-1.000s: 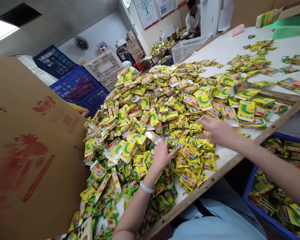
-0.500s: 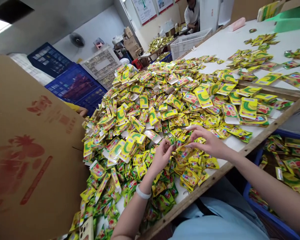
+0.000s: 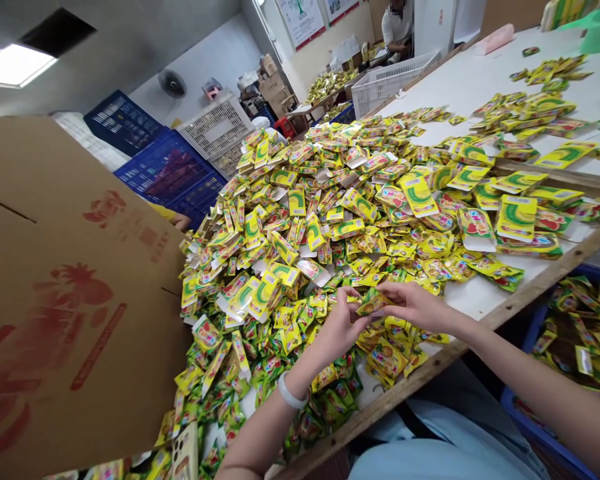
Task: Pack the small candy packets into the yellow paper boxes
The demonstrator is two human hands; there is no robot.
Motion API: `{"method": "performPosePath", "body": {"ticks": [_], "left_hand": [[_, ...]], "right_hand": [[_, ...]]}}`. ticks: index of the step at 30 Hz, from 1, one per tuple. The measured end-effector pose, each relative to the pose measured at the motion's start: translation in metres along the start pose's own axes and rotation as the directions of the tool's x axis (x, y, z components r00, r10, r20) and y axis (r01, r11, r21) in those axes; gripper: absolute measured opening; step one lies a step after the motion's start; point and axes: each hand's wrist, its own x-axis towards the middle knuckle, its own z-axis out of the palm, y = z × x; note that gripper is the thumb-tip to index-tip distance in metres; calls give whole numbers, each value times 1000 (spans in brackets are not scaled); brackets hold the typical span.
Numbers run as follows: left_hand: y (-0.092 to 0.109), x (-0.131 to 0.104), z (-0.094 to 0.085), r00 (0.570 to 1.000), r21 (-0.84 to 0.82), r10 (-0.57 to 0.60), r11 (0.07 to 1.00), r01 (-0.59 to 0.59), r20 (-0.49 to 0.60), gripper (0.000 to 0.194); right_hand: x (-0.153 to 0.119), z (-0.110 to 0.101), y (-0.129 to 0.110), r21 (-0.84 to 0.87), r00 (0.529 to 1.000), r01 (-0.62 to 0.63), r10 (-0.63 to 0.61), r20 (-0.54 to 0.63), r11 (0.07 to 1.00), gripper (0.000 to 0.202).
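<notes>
A small yellow-green candy packet (image 3: 371, 302) is pinched between my two hands, just above the heap. My left hand (image 3: 341, 325), with a pale band on its wrist, grips the near left end. On the other end are the closed fingers of my right hand (image 3: 414, 307). Loose yellow and green packets (image 3: 387, 357) lie beneath and around both hands. Beyond them rises a big pile of small yellow cardboard boxes (image 3: 420, 192), some with white flaps standing out.
A large printed carton (image 3: 85, 287) stands at left. The white table has a wooden edge (image 3: 460, 353); below it at right is a blue crate (image 3: 513, 400) of packets. A phone (image 3: 185, 453) lies near the front. Another person (image 3: 397, 30) sits far back, and someone's hand (image 3: 181, 222) shows behind the carton.
My hands have come together, and both now grip a packet. Earlier my right hand was spread apart above the packets. The view has shifted slightly, moving the scene to the right.
</notes>
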Motion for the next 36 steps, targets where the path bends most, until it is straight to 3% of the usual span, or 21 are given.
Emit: {"method": "performPosePath", "body": {"ticks": [3,4,6,8,11,12,14,17,19,22,24,27,29,32,34,36], "left_hand": [[7,10,-35,989,308,35,948,-79,145,45],[7,16,-52,992,448,64,887,-108,113,46],[2,29,-85,992,765,125,642,-57,-31,43],[-9,42,-110,983,861,146,509,20,-110,43],[-26,54,-125,983,919,168,393,4,-76,32],[-30,56,-125,979,911,193,412,-19,-67,27],[-31,55,-116,958,810,260,583,-57,-120,19],[-23,48,-86,944,405,231,906,-120,-237,26],[-14,40,-60,961,105,172,983,-152,-218,39],[1,25,-25,966,-26,156,986,-165,-205,52],[11,14,-10,966,51,163,986,-156,-201,62],[21,5,-2,964,142,173,979,-146,-202,102],[23,8,-4,967,102,130,989,-110,-218,112],[18,17,-14,959,-71,39,996,-61,-279,87],[12,21,-20,956,-207,5,976,-69,-292,63],[8,20,-22,981,-346,-18,937,-51,-192,48]], "right_hand": [[-9,-5,5,-79,998,-30,25,-61,996,26],[-12,-9,7,-87,992,-46,35,-120,995,27],[-17,-16,13,-11,968,-73,68,-243,997,32],[-20,-21,19,156,948,-93,136,-287,983,44],[-22,-23,23,365,957,-129,212,-197,922,48],[-22,-21,23,402,963,-137,217,-160,905,46],[-19,-16,21,437,972,-120,194,-129,891,43],[-12,0,15,364,974,-37,115,-195,931,39],[-5,15,13,235,962,25,41,-271,972,30],[3,39,11,-93,927,115,-141,-348,989,21],[4,55,10,-321,896,168,-280,-344,932,29],[-3,74,5,-461,874,251,-404,-271,851,37],[-12,80,0,-428,889,294,-409,-207,855,36],[-25,68,-13,-266,921,295,-348,-177,918,28],[-28,48,-24,-120,928,245,-269,-257,962,20],[-24,25,-36,43,918,198,-170,-359,979,12]]}}
